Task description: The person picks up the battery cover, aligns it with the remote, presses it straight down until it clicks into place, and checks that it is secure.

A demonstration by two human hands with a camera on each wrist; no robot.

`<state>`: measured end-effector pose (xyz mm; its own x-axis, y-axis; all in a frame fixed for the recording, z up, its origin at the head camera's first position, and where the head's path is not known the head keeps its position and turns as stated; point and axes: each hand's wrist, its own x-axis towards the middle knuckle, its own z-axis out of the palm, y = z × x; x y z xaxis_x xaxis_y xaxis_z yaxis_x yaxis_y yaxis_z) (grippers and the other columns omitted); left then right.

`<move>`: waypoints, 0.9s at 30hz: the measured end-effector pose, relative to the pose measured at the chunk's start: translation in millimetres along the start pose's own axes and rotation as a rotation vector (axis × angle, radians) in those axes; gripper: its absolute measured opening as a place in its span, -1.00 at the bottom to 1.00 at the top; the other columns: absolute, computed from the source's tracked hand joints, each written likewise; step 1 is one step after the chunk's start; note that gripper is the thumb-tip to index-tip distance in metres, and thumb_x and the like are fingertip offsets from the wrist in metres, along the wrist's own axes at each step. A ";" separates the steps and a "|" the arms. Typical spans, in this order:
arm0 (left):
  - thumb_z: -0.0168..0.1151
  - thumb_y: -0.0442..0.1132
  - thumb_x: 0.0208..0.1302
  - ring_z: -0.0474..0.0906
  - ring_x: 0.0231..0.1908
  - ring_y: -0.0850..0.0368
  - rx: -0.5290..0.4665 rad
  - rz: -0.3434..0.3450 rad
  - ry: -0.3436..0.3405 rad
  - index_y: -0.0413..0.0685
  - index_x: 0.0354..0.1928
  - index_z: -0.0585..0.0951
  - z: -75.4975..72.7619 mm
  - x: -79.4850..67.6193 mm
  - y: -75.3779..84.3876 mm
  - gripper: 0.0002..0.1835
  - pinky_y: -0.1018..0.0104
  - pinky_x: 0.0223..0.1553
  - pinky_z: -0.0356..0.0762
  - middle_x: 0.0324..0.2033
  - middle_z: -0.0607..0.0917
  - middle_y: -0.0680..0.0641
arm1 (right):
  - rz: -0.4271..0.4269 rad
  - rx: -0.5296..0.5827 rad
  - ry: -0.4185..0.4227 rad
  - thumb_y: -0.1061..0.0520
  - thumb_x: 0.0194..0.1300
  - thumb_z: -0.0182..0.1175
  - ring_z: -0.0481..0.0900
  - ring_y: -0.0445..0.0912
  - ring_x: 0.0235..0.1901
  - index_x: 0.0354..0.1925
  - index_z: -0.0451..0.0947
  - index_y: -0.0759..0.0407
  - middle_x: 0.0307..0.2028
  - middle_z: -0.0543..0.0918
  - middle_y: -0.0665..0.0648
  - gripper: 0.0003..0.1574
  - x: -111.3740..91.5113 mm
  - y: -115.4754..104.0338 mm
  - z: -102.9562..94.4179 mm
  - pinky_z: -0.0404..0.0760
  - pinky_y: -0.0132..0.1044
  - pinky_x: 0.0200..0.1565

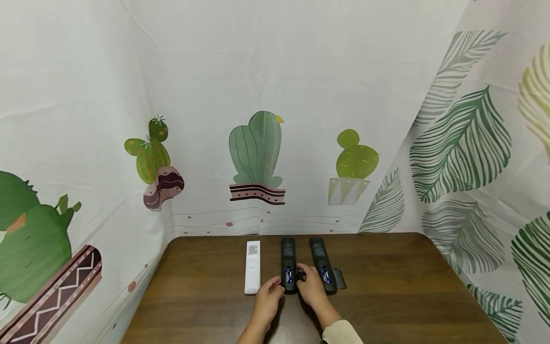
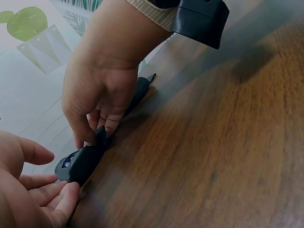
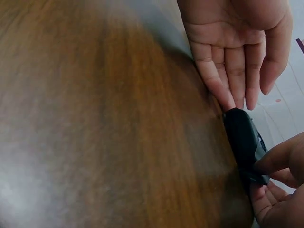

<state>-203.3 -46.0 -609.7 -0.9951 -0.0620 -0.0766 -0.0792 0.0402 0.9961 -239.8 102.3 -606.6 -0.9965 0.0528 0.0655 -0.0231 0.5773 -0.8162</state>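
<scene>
Middle black plastic remote control (image 1: 288,255) lies back-up on the brown wood-grain bench (image 1: 395,301), lower centre of the frame. Long axis runs nearly vertical in the head view; the end with the uncovered battery compartment points to the bottom edge. Blue batteries (image 1: 289,275) show in the compartment.

Left hand (image 1: 268,297): fingers extended, tips touching the compartment end of this remote, thumb apart from them. Right hand (image 1: 312,288): fingers clamped on a small black plastic cover (image 1: 301,276), just right of the compartment.

Around: slim white remote (image 1: 252,267) to the left, nearly parallel. Second black remote (image 1: 320,255) to the right, top leaning left, its compartment also uncovered; loose dark oblong cover (image 1: 340,279) just beside its right edge. Right hand occupies the gap between the two black remotes.

Left wrist view adds the left thumb raised clear of the remote, plus a dark block-shaped device (image 2: 200,21) at the right cuff. Right wrist view shows the left palm, hidden from the head camera; batteries are hardly visible there.
</scene>
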 end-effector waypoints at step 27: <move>0.30 -0.43 0.22 0.61 0.06 -0.07 -0.182 -0.035 0.099 -0.44 0.15 0.57 5.5 3.4 -5.1 -0.56 0.26 -0.08 0.70 0.11 0.63 -0.39 | -0.006 0.054 -0.043 0.38 0.20 0.21 0.58 0.11 0.02 0.24 0.55 0.33 0.14 0.57 0.33 -0.41 -0.8 9.2 1.4 0.58 0.09 0.08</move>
<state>-206.7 -41.0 -615.3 -0.9806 -0.1587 -0.1152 -0.0924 -0.1444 0.9852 -239.3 106.4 -615.0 -0.9988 0.0139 0.0473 -0.0326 0.5327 -0.8457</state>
